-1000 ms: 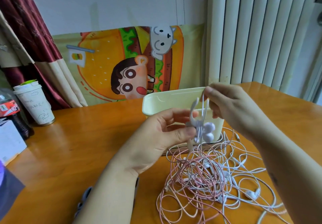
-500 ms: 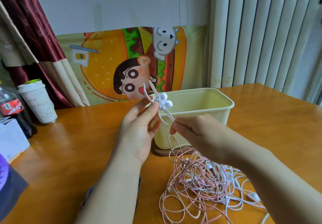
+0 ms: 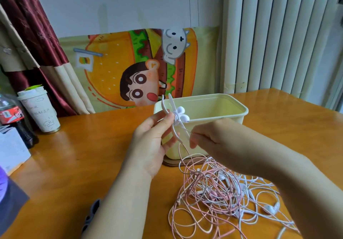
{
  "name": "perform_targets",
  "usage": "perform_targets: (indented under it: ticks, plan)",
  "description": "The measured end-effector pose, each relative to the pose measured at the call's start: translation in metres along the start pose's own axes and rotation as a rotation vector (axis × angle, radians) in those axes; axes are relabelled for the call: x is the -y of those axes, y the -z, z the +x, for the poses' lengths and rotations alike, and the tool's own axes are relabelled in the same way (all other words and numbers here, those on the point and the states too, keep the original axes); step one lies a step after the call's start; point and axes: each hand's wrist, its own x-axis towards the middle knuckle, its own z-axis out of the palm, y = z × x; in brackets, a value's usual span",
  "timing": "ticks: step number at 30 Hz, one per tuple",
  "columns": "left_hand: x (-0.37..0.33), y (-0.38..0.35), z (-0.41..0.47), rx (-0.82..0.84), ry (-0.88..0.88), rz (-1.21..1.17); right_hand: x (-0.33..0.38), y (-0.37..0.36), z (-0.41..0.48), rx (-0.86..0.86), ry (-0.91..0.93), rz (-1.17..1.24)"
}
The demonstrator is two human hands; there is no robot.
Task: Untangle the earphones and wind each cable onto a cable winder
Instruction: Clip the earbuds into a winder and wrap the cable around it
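My left hand [image 3: 154, 146] pinches the white winder [image 3: 165, 107] between thumb and fingers, up in front of the bin [image 3: 204, 97]. Two earbuds [image 3: 182, 113] sit against its waist, with only a few turns of cable [image 3: 186, 130] around it. My right hand [image 3: 213, 140] pinches that cable just beside the winder, and below it the line drops into the tangle [image 3: 213, 188] on the counter [image 3: 83, 155].

I judge the task barely begun. One pair is started, with most of its length unwound, and the pink and white cables lie knotted together. I see no finished winder, and what shows of the bin's inside holds none.

The bin stands just behind my hands, near the tangle's far side, so pulling room is toward me and to my left. There the counter lies bare as far as the cup [image 3: 39, 112] and bottle [image 3: 13, 116], well apart. On my right the loops run out of view, so I cannot tell how near an edge they lie.
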Motion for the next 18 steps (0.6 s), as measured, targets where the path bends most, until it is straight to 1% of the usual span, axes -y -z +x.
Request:
perform_targets:
  ticks: [2, 5, 7, 9, 11, 14, 18]
  plan:
    - [0.0, 0.001, -0.001, 0.051, -0.014, 0.116, -0.002, 0.006, 0.0, -0.065, 0.007, 0.025]
    - [0.001, -0.001, -0.005, 0.169, -0.029, 0.279, -0.008, 0.012, 0.001, -0.235, 0.04, 0.019]
    - [0.001, -0.002, -0.007, 0.244, -0.022, 0.329, -0.014, 0.016, 0.002, -0.368, 0.043, 0.03]
    - [0.001, -0.003, -0.009, 0.311, -0.012, 0.352, -0.02, 0.019, 0.003, -0.463, 0.038, 0.073]
    - [-0.001, -0.003, -0.01, 0.354, -0.01, 0.342, -0.026, 0.019, 0.004, -0.509, 0.033, 0.131]
    - [-0.003, -0.003, -0.011, 0.397, -0.018, 0.343, -0.032, 0.017, 0.006, -0.546, 0.016, 0.28]
    - [-0.005, -0.004, -0.014, 0.462, 0.008, 0.256, -0.038, 0.011, 0.012, -0.571, -0.031, 0.468]
